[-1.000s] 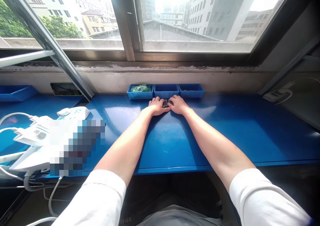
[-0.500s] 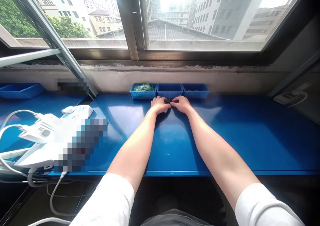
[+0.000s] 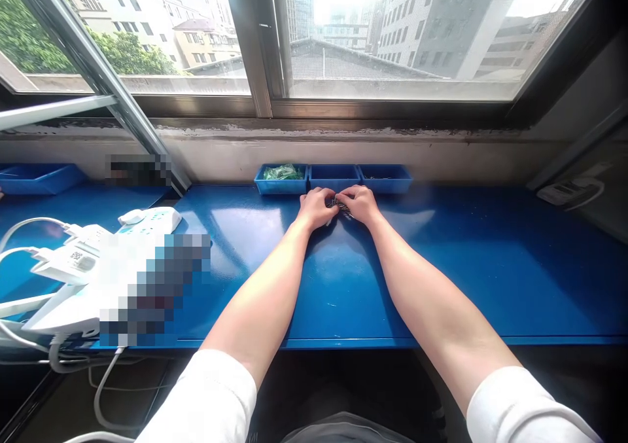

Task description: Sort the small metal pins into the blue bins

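Observation:
My left hand (image 3: 316, 207) and my right hand (image 3: 360, 203) meet over the blue tabletop, just in front of the bins. Between their fingertips is a small bunch of thin dark metal pieces (image 3: 340, 205), shaped like screws; their exact kind is too small to make out. Both hands are closed, thumbs and fingers pinched on the bunch. Some ends stick out below my right fingers. Behind the hands stand a blue bin with green plastic packets (image 3: 281, 172), a middle blue bin (image 3: 334, 184) and a right blue bin (image 3: 385, 185) with a few small dark bits.
On the left lie a white power strip (image 3: 161, 218) with plugged-in chargers (image 3: 73, 263), cables and a pixelated dark object. Another blue tray (image 3: 44, 180) sits at the far left by a metal post (image 3: 142, 129). A window rises behind the blue table (image 3: 490, 266).
My hands have shifted slightly right, and my right hand now overlaps the bunch more. More of the dark pieces show, fanned out below the fingers.

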`<state>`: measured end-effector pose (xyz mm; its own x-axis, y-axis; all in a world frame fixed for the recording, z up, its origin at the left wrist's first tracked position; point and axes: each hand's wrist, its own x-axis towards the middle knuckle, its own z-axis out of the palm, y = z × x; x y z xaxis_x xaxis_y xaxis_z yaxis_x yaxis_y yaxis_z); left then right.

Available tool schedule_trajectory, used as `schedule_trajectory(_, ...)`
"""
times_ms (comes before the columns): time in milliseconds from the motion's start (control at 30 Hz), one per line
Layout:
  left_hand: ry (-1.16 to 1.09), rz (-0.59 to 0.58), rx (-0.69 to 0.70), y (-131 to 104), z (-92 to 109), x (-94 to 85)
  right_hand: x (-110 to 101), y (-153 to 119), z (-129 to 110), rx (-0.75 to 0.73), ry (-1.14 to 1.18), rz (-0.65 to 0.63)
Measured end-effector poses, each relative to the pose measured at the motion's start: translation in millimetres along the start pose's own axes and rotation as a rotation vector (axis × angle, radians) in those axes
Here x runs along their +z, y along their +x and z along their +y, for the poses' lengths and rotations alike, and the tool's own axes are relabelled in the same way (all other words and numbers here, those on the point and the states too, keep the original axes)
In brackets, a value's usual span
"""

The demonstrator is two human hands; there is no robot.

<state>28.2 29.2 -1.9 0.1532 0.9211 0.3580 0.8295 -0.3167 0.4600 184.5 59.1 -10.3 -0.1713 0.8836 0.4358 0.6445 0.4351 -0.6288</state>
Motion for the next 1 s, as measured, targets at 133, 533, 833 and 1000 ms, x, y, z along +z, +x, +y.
schedule_trajectory(133,-0.226,0.092,0.052,1.7,-0.5,-0.7,0.3,1.4,-7.6,-0.072,-0.024,-0.007)
schedule_trajectory(533,-0.313,0.154,-0.041,6.8,-5.8,1.4,1.2,-0.2,-7.4,0.037,0.456,0.068)
schedule_trajectory(833,-0.294,0.207,-0.075,8.7,-9.3,2.0,-5.7,-1.7,-7.1,0.065,0.712,0.085)
schedule_trajectory(1000,-0.236,0.380,-0.274,8.6,-13.3,-5.6,-9.7,-0.7,-2.9,0.085,0.273,0.415)
